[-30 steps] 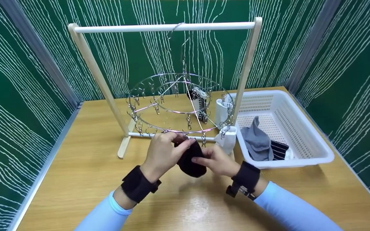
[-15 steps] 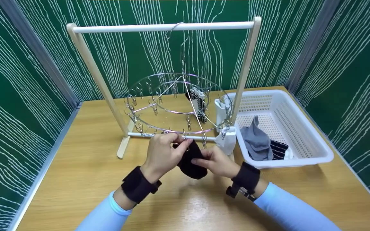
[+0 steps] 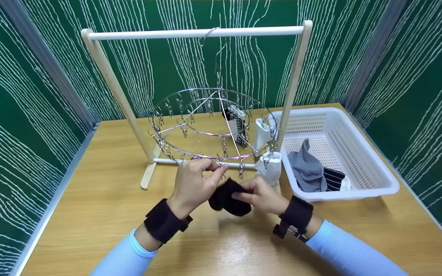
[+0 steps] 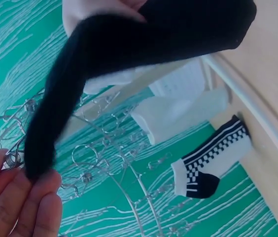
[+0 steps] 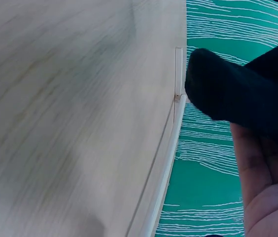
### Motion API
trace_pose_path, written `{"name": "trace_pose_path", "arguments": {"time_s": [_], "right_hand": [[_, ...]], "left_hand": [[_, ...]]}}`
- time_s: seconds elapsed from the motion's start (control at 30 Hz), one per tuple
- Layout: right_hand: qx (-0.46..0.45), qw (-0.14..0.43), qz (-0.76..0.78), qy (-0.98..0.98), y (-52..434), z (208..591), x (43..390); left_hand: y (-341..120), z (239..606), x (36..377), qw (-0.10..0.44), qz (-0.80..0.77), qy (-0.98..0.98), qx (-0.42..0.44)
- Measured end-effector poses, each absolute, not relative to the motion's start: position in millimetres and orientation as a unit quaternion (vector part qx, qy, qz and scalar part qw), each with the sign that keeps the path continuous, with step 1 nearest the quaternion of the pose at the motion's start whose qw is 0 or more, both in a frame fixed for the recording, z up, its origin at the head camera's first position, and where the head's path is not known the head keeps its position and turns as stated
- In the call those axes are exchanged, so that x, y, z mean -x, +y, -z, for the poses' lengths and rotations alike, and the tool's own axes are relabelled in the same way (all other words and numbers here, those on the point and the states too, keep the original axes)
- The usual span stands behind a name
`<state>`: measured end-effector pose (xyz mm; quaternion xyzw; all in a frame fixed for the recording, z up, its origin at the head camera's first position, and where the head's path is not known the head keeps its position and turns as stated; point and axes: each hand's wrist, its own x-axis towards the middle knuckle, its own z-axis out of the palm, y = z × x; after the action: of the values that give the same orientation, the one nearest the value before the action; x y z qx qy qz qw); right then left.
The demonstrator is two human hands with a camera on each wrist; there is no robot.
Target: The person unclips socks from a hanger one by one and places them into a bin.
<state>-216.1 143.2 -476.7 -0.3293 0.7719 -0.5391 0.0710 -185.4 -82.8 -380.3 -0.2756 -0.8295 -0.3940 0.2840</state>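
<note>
A dark sock [image 3: 236,203] hangs folded over in front of the round metal clip hanger [image 3: 205,156]. My right hand [image 3: 265,196] pinches it between thumb and fingers. At the hanger's near rim, my left hand [image 3: 196,180] pinches a small metal clip [image 4: 15,159] by its coil, as the left wrist view shows. One end of the sock droops down close to the left fingertips; whether it touches them I cannot tell. Two white socks [image 3: 270,168] hang from clips at the hanger's right side. Farther back hangs a black-and-white checkered sock [image 3: 238,124].
A wooden stand [image 3: 106,73] with a white top bar [image 3: 159,34] carries the hanger. To the right, a white basket [image 3: 390,188] holds a grey cloth item [image 3: 308,172] and a black striped one [image 3: 332,179]. Green panels surround the wooden table [image 3: 102,214].
The sock's upper part has come away from the left hand and folded down. The right hand has shifted slightly right and down with it, while the left stays at the rim.
</note>
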Motion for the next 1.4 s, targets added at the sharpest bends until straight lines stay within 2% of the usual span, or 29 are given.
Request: {"name": "trace_pose_path", "arguments": {"time_s": [0.37,0.63,0.87,1.17,1.4], "right_hand": [[0.309,0.090,0.546,0.773,156,469,212],[0.345,0.025,0.529,0.775,169,452,210],[0.340,0.046,0.545,0.766,192,432,210],[0.339,-0.007,0.527,0.779,221,396,213],[0.333,-0.012,0.561,0.758,246,378,217]], "left_hand": [[-84,382,184,0.286,0.406,-0.827,0.263],[-86,385,185,0.285,0.408,-0.830,0.252],[-86,385,186,0.275,0.406,-0.838,0.242],[-86,384,184,0.265,0.410,-0.841,0.232],[-87,386,185,0.259,0.415,-0.841,0.232]]}}
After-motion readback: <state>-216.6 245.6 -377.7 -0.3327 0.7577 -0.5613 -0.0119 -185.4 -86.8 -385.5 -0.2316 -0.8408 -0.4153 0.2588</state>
